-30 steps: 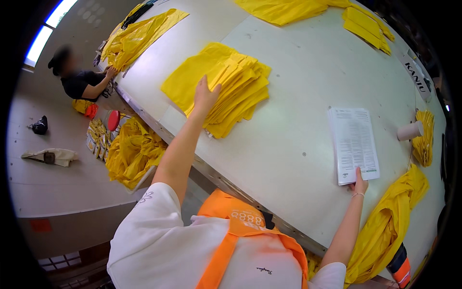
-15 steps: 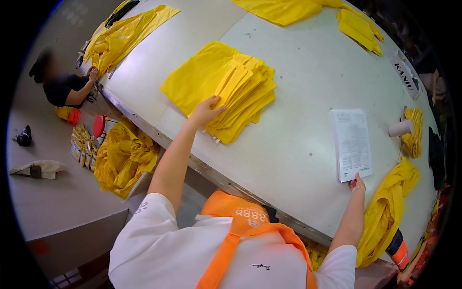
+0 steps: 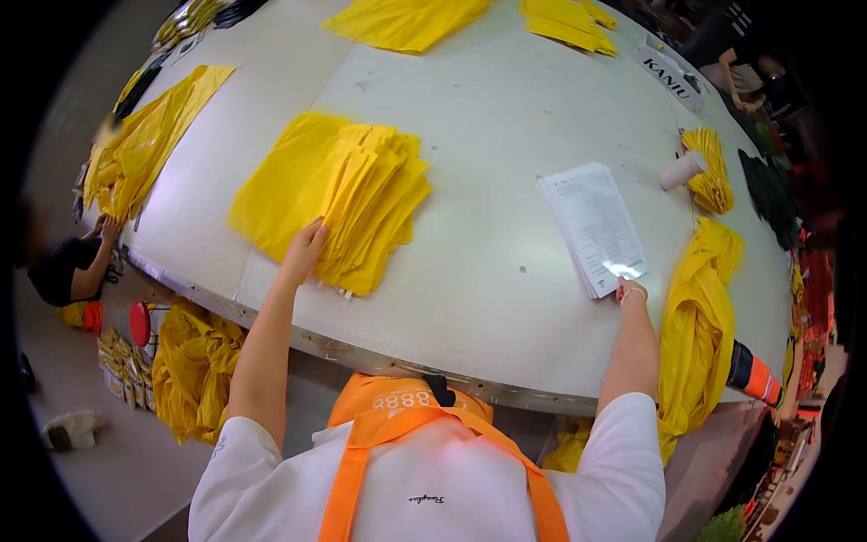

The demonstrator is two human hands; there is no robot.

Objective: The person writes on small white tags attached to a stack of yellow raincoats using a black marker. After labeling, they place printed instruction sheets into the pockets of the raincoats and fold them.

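A fanned stack of folded yellow plastic pieces (image 3: 384,194) lies on the white table, beside a broad flat yellow sheet part (image 3: 280,185). My left hand (image 3: 307,248) rests on the near left edge of that stack, its fingers stretched out against the yellow material. To the right, a stack of printed white sheets (image 3: 596,226) with a glossy near end lies flat and slightly turned. My right hand (image 3: 630,290) pinches its near right corner; part of the fingers is hidden under the edge.
A long yellow bundle (image 3: 700,334) hangs over the table edge at my right. Behind it are a pale roll (image 3: 683,169) and a yellow bundle (image 3: 711,172). More yellow sheets (image 3: 406,23) lie at the far side. A co-worker (image 3: 77,266) handles yellow material at far left.
The view has shifted, so the table's things appear farther left. The printed sheets have turned, their far end swinging left, with my right hand at their corner. My left hand stays at the yellow stack.
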